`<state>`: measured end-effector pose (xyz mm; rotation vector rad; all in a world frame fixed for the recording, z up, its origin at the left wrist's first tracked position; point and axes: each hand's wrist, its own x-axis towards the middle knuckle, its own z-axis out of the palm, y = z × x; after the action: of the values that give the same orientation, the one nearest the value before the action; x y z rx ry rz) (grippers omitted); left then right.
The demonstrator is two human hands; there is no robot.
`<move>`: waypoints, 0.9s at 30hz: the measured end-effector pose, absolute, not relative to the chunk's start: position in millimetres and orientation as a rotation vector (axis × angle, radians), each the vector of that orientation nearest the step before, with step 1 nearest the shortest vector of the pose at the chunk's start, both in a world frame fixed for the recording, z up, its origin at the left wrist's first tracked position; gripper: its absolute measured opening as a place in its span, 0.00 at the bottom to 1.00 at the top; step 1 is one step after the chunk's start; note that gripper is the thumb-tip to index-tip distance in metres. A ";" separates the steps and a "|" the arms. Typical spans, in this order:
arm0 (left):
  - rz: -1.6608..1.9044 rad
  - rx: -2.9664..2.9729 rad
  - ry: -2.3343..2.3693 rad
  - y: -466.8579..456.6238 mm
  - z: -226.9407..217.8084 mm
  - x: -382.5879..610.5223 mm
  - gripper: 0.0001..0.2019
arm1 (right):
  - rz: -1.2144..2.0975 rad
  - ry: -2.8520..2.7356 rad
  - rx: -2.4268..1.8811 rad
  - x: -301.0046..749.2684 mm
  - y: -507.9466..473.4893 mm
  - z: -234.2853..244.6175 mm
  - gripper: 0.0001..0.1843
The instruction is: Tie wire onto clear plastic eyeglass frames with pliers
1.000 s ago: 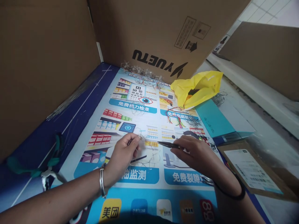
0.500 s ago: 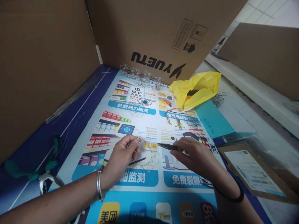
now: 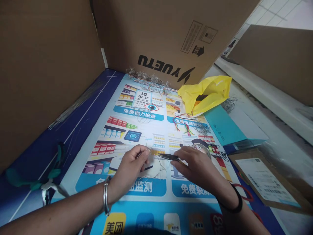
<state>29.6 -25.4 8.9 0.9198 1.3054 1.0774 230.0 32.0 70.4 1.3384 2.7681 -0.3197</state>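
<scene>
Thumb and forefinger of my left hand (image 3: pixel 134 164) pinch a thin wire (image 3: pixel 148 147), of which only a faint loop shows. My right hand (image 3: pixel 195 166) is closed round a pair of needle-nose pliers (image 3: pixel 168 157). The dark jaws point left and lie close to my left fingertips; whether they touch the wire I cannot tell. Below the pliers, thin bent wire pieces (image 3: pixel 160 166) lie on the printed poster (image 3: pixel 158 205).
Green-handled pliers (image 3: pixel 50 182) lie at the left. Tangled wire pieces (image 3: pixel 149 78) line the cardboard box (image 3: pixel 127 36) at the back. A yellow bag (image 3: pixel 210 94), coloured cords (image 3: pixel 187 127), a teal packet (image 3: pixel 226 125) and a labelled brown envelope (image 3: pixel 269 182) are on the right.
My right hand has moved left, bringing the pliers' tips close to my left fingers. The left hand has shifted slightly right and down, still pinching the wire.
</scene>
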 end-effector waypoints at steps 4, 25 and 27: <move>1.029 0.954 1.293 -24.6 10.3 29.3 0.11 | -0.328 2.796 1.345 229.0 34.0 67.9 0.12; 1.029 0.822 1.240 -23.8 8.4 32.2 0.11 | -0.210 2.847 1.301 226.9 33.9 56.2 0.12; 1.026 0.810 1.235 -24.5 8.6 31.7 0.11 | -0.207 2.846 1.297 227.0 33.7 56.1 0.12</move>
<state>31.7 -24.5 8.6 0.8098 1.2348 1.0257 227.0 33.7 56.1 1.2973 2.8459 -0.2068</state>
